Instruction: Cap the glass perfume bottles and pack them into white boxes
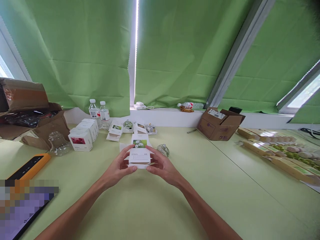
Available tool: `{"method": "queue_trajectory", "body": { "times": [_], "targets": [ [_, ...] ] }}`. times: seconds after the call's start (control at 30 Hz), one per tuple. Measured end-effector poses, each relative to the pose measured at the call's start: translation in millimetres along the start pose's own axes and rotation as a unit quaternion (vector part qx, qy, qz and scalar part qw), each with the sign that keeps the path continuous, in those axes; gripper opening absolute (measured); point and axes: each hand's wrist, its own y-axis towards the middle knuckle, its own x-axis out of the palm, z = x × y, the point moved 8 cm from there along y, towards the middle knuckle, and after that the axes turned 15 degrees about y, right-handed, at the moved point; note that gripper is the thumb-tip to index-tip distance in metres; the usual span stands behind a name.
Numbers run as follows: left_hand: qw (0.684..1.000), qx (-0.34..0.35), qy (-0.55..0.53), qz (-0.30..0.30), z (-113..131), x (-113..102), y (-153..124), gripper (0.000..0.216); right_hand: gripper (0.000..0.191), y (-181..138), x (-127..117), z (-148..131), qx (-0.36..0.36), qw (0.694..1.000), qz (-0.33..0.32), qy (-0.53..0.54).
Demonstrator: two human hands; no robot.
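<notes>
Between both hands is a small white cardboard box point(139, 156) with a picture of white flowers and green leaves on it. My left hand point(119, 166) grips its left side, fingers curled round, thumb at the lower front corner. On the right side my right hand point(162, 165) holds it the same way. The lower front edge shows a gap or flap. Just beyond my right fingers lies a silvery-green, shiny round item point(163, 150). Behind the held box, an open white box point(115, 132) and a green shiny packet on a tray point(128, 124) stand on the table.
Several closed white boxes point(80, 140) stand in a row on the left, near a clear plastic container point(58, 143) and two water bottles point(104, 115). A brown carton point(220, 124) stands back right; long packs point(285, 156) lie far right. An orange-black device point(30, 165) is left.
</notes>
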Motion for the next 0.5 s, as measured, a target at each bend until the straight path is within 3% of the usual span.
{"method": "queue_trajectory", "body": {
  "times": [0.5],
  "targets": [
    [0.998, 0.016, -0.061, 0.001, -5.6, 1.0, 2.5, 0.068, 0.064, 0.2, -2.9, 2.4, -0.006, 1.0, 0.013, -0.007]
  ]
}}
